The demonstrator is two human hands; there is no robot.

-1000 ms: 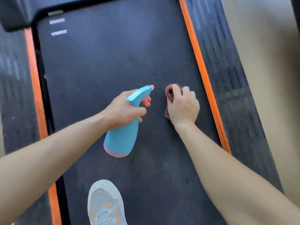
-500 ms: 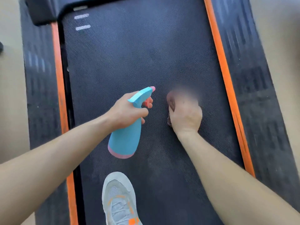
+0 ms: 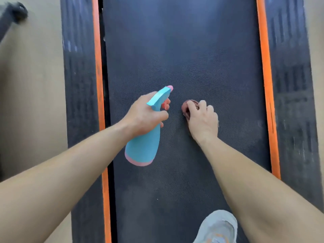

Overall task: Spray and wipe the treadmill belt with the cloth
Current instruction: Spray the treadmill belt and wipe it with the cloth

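my right hand (image 3: pixel 203 120) is curled over a small reddish-brown cloth (image 3: pixel 186 108), fingers bunched on it and pressing it flat to the treadmill belt (image 3: pixel 184 50). only a bit of cloth shows past my fingertips. it sits about midway across the belt, a little toward the right edge.

my left hand (image 3: pixel 143 116) grips the neck of a blue spray bottle (image 3: pixel 143 146) with a pink base. a finger is on the pink trigger and the nozzle points up the belt. bottle and cloth are near each other but apart, with a narrow gap of bare belt between them.

beyond both hands the belt runs open and dark to the top of the view. there is wide free surface between the cloth and the right orange strip (image 3: pixel 264 67), and less between the bottle and the left orange strip (image 3: pixel 98 67).

outside each strip lies a black side rail (image 3: pixel 78 85), then tan floor (image 3: pixel 31 102). a blurred dark object (image 3: pixel 12 14) sits on the floor at the upper left.

at the near edge, my grey shoe (image 3: pixel 217 227) stands on the belt under my right forearm.
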